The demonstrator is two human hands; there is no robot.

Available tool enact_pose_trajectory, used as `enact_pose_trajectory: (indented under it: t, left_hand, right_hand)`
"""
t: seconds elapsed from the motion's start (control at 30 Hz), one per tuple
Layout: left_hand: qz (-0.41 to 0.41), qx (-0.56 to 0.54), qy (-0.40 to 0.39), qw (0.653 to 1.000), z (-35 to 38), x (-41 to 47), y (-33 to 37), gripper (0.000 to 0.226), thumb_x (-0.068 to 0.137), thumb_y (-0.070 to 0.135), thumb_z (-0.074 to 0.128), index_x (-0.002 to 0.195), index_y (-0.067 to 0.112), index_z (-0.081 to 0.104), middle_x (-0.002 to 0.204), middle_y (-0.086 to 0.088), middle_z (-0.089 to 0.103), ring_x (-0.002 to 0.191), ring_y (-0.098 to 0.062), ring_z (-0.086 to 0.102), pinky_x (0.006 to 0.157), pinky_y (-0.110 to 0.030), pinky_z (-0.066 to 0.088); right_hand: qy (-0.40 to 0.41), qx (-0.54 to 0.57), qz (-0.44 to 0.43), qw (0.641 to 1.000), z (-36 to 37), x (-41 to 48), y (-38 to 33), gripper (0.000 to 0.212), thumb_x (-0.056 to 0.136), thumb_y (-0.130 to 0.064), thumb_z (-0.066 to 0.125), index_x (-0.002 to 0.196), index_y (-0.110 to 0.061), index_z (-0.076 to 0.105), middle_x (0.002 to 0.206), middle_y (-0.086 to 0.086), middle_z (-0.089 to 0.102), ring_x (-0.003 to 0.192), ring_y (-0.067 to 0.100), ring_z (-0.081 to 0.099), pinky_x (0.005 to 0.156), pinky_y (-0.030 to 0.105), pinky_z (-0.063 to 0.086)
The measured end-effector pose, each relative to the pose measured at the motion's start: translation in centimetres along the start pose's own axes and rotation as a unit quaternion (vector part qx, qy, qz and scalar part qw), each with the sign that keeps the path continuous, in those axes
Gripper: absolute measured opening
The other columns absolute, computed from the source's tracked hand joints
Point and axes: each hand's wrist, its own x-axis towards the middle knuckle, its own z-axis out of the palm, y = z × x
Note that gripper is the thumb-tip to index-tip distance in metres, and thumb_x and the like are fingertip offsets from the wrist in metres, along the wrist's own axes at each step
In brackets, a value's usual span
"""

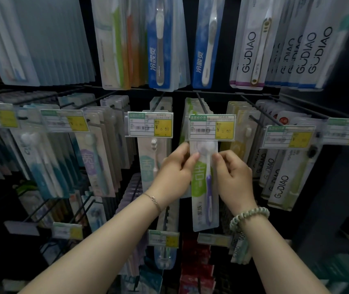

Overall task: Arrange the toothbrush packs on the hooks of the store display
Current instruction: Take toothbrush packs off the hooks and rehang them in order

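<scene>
Dim store aisle, a black pegboard display fills the view, hung row on row with toothbrush packs. Nearest, two bare forearms reach up from the bottom edge: the left wrist wears a thin chain bracelet [154, 200], the right a pale beaded bracelet [249, 217]. The left hand [174, 175] and right hand [234, 177] hold one toothbrush pack [205, 187] between them, green-and-white card with a purple-handled brush, upright; the fingers [194, 158] of both hands are closed on its upper edges, pinching it from either side. Its top sits just under a yellow price tag [211, 127] at the end of a black hook [201, 102]. Whether the pack's hole is on the hook I cannot tell. Just left hangs another tagged hook with a pink-toned pack [150, 164]. Further up and right hang white GUDIAO packs [252, 52]
</scene>
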Motion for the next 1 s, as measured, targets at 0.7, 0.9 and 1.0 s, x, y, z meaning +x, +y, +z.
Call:
enact_pose_trajectory:
  t: [0.7,0.9,1.0]
  left_hand:
    - [0.025,0.152,-0.023,0.988,-2.4,-2.1,-2.3,0.013,0.093,0.024,0.062,0.095,0.018,0.051,0.078,0.003,0.058,0.065,-0.007,0.052,0.062,-0.019,0.046]
    - [0.039,0.183,-0.053,0.981,-2.9,-2.5,-2.6,0.012,0.094,0.026,0.061,0.094,0.015,0.055,0.077,0.003,0.06,0.07,-0.012,0.055,0.066,-0.019,0.04]
    - [0.037,0.195,-0.068,0.978,-3.6,-2.9,-2.7,0.012,0.094,0.028,0.059,0.093,0.017,0.056,0.076,0.003,0.062,0.07,-0.01,0.057,0.063,-0.018,0.042]
  right_hand:
    - [0.06,-0.187,-0.043,0.98,0.1,-1.3,-0.6,0.031,0.09,-0.035,0.061,0.067,-0.015,0.053,0.054,-0.004,0.055,0.05,0.015,0.055,0.048,0.035,0.048]
    - [0.06,-0.195,-0.081,0.976,0.1,-2.4,-1.1,0.028,0.09,-0.029,0.062,0.068,-0.016,0.052,0.052,-0.005,0.053,0.045,0.012,0.053,0.041,0.033,0.045]
    - [0.036,-0.2,-0.117,0.972,0.6,-2.8,-1.6,0.024,0.09,-0.025,0.062,0.07,-0.018,0.051,0.054,-0.01,0.052,0.046,0.01,0.052,0.042,0.028,0.042]
